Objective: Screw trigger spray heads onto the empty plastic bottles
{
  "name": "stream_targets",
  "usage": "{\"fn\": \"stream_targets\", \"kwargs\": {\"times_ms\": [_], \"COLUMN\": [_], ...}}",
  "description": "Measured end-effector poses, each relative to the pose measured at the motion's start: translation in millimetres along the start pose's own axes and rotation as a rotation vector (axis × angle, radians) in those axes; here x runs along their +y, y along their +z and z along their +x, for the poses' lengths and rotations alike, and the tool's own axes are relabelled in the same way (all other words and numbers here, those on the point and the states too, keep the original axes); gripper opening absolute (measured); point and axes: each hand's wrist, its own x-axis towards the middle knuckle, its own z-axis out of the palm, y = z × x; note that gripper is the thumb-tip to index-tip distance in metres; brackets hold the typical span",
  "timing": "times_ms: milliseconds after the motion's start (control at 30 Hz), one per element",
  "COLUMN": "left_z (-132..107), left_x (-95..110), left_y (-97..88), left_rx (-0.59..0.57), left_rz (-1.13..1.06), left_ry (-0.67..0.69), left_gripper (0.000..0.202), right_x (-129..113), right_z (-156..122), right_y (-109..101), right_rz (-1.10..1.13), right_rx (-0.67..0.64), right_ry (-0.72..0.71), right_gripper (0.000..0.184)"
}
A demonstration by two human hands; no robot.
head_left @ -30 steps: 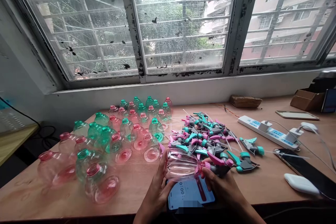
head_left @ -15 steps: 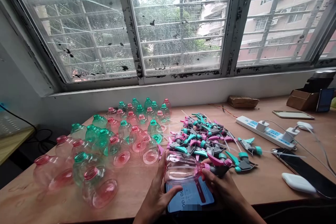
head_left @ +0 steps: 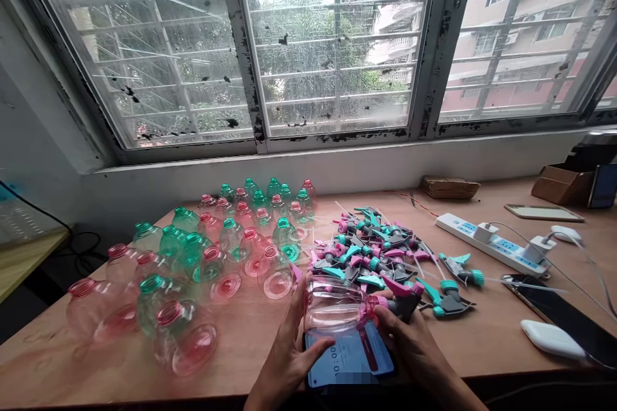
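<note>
A clear pink spray bottle (head_left: 332, 305) lies sideways between my hands, its base to the left. My left hand (head_left: 294, 340) grips the bottle's body near the base, thumb toward me. At the neck sits a pink and grey trigger sprayer (head_left: 402, 295), where my right hand (head_left: 405, 334) has its fingers closed round the collar. Whether the collar is fully screwed down, I cannot tell. Below the bottle is a phone (head_left: 351, 356) with a lit screen showing digits, partly covered by my hands.
Several pink and green open-necked bottles (head_left: 250, 250) stand on the left of the wooden table (head_left: 250, 350). A heap of trigger sprayers (head_left: 371, 247) lies beyond my hands. To the right are a power strip (head_left: 491, 244), a dark phone (head_left: 554, 311) and a white case (head_left: 552, 339).
The sprayer has turned a little at the bottle's neck, and my right fingers have shifted round the collar. The whole view has moved slightly. My left hand keeps its hold.
</note>
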Motion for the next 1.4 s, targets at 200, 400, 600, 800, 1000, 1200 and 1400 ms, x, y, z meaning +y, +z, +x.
{"fn": "stream_targets", "kwargs": {"times_ms": [200, 400, 600, 800, 1000, 1200, 1400], "left_z": [1.7, 0.2, -0.9, -2.7, -0.4, -4.0, -4.1], "left_x": [13.1, 1.4, 7.8, -2.6, 6.9, 7.4, 4.6], "left_y": [0.1, 1.5, 0.0, 0.1, 3.0, -0.7, 1.4], "left_rx": [-0.020, -0.046, -0.044, -0.048, -0.050, -0.096, -0.097], "left_rz": [-0.027, -0.070, -0.101, -0.048, -0.134, -0.027, -0.071], "left_ry": [-0.041, -0.055, -0.039, -0.036, -0.002, -0.015, 0.049], "left_gripper": [0.088, 0.086, 0.097, 0.081, 0.115, 0.094, 0.097], "right_x": [-3.0, -2.6, -2.2, -2.4, -4.3, -7.2, -3.7], "right_z": [1.5, 4.7, 2.6, 3.7, 0.7, 0.6, 0.7], "right_y": [2.0, 0.4, -1.4, 0.9, 2.8, 2.1, 1.1], "right_rz": [0.037, 0.010, -0.013, -0.013, -0.072, -0.077, -0.060], "right_rx": [-0.017, -0.016, -0.060, -0.029, -0.037, -0.054, -0.065], "right_ry": [-0.006, -0.039, 0.006, -0.021, -0.008, -0.012, -0.004], "right_gripper": [0.038, 0.039, 0.033, 0.037, 0.042, 0.041, 0.041]}}
